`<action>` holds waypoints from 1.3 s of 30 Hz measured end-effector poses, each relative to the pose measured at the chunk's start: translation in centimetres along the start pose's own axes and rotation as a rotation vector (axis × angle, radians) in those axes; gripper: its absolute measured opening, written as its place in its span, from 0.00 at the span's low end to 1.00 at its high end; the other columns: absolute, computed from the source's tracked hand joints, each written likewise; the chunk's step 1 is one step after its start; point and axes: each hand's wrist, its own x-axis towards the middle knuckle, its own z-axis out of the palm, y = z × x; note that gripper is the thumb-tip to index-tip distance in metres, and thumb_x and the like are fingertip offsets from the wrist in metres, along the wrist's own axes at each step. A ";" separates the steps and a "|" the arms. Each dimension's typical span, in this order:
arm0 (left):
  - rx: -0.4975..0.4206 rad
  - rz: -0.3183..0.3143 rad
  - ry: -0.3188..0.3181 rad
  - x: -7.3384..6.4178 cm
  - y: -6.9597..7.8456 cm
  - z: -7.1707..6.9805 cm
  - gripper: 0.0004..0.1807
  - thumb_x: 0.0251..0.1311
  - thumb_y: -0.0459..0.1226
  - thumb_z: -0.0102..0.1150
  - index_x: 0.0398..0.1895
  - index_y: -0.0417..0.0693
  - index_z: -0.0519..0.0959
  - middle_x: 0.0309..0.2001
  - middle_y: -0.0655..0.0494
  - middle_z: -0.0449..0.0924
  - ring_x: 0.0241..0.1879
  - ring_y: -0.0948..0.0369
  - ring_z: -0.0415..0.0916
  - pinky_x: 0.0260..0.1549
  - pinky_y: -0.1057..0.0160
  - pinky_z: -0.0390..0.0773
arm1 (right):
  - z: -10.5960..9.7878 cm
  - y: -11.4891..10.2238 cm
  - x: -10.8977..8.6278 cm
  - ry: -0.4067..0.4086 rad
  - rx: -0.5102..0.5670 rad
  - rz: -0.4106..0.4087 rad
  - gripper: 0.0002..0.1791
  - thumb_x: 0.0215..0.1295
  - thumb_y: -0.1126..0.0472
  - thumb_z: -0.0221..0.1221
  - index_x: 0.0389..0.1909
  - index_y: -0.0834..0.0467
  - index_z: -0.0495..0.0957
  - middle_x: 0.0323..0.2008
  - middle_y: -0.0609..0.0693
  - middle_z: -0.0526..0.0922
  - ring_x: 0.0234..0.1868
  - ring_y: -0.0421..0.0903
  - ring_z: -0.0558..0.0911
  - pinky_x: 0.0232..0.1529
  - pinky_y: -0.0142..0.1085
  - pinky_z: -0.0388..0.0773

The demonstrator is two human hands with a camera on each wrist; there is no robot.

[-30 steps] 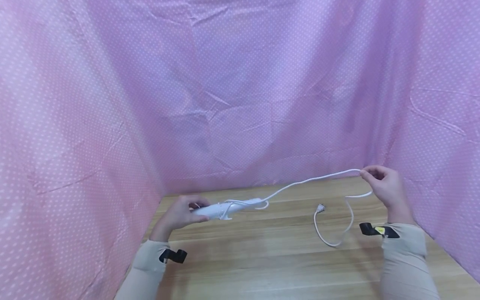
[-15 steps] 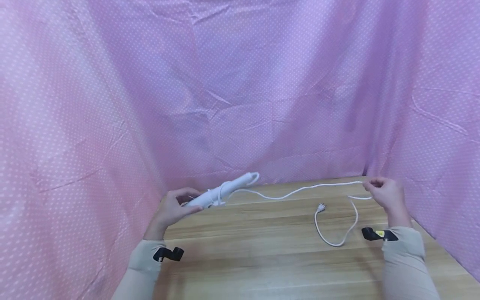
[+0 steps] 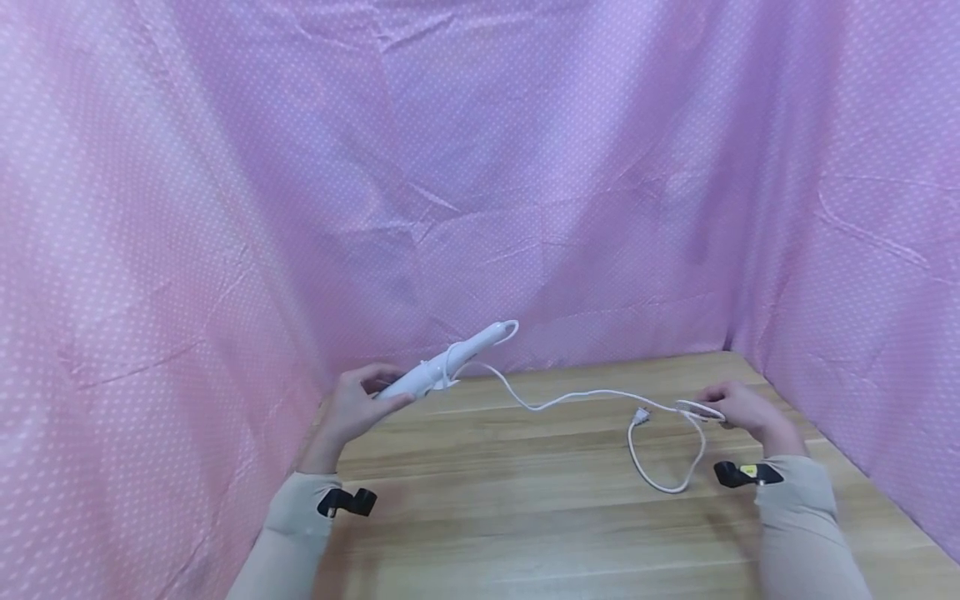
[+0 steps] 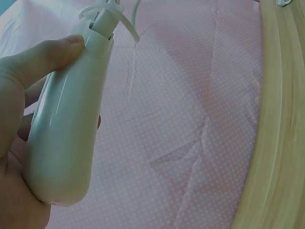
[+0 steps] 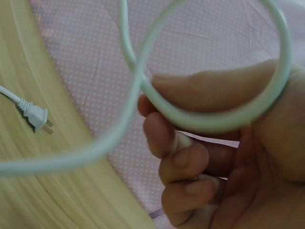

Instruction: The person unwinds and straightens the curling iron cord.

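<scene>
In the head view, my left hand (image 3: 351, 410) grips the thick, rounded end of a white hair styling iron (image 3: 442, 364), raised at a slant above the table. Its white cord (image 3: 558, 399) is looped round the iron's middle and runs across to the right. The left wrist view shows my thumb lying along the smooth casing of the iron (image 4: 66, 129), the other fingers partly hidden behind it. My right hand (image 3: 742, 411) pinches the cord between thumb and forefinger; the right wrist view shows a round loop of cord (image 5: 214, 123) crossing over itself there. The two-pin plug (image 3: 641, 415) lies on the table.
A wood-grain table (image 3: 525, 517) lies beneath both hands. Pink dotted cloth (image 3: 480, 208) hangs behind it and along both sides. Black camera mounts sit on both wrists, over beige sleeves (image 3: 798, 508).
The iron has tilted, its far tip rising. My right hand has come lower and inward, so the once stretched cord now sags and forms a loop at the fingers. The plug has stayed put.
</scene>
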 end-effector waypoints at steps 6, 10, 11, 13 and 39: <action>-0.047 0.028 -0.014 -0.1 0.1 0.3 0.21 0.46 0.44 0.77 0.43 0.47 0.84 0.40 0.49 0.86 0.36 0.50 0.83 0.29 0.63 0.83 | 0.1 0.2 0.4 0.131 -0.064 -0.002 0.13 0.69 0.62 0.54 0.37 0.71 0.78 0.24 0.46 0.75 0.20 0.36 0.67 0.22 0.32 0.67; -0.033 0.065 -0.016 -0.2 0.2 0.4 0.19 0.46 0.42 0.77 0.42 0.47 0.84 0.40 0.49 0.86 0.34 0.51 0.82 0.30 0.64 0.82 | 0.3 -0.5 0.7 0.239 -0.096 -0.012 0.17 0.71 0.58 0.55 0.42 0.71 0.79 0.29 0.53 0.81 0.25 0.37 0.73 0.27 0.32 0.73; -0.024 0.071 -0.017 -0.2 0.2 0.4 0.19 0.46 0.42 0.77 0.42 0.47 0.84 0.40 0.50 0.86 0.34 0.52 0.82 0.30 0.64 0.82 | 0.4 -0.7 0.8 0.258 -0.098 -0.016 0.18 0.71 0.57 0.55 0.44 0.71 0.79 0.31 0.55 0.82 0.27 0.37 0.74 0.28 0.32 0.74; -0.012 0.077 -0.018 -0.2 0.2 0.4 0.19 0.47 0.43 0.77 0.42 0.47 0.84 0.40 0.50 0.86 0.33 0.52 0.82 0.31 0.65 0.81 | 0.6 -1.4 1.0 0.302 -0.121 -0.037 0.21 0.71 0.54 0.55 0.48 0.71 0.78 0.36 0.59 0.85 0.31 0.37 0.77 0.32 0.31 0.76; 0.024 0.146 0.093 1.2 1.9 1.9 0.18 0.44 0.32 0.77 0.41 0.39 0.84 0.38 0.44 0.86 0.33 0.54 0.82 0.33 0.61 0.82 | 10.9 -12.0 5.8 0.400 0.132 -0.439 0.14 0.64 0.61 0.64 0.47 0.64 0.82 0.40 0.60 0.86 0.33 0.35 0.81 0.34 0.26 0.78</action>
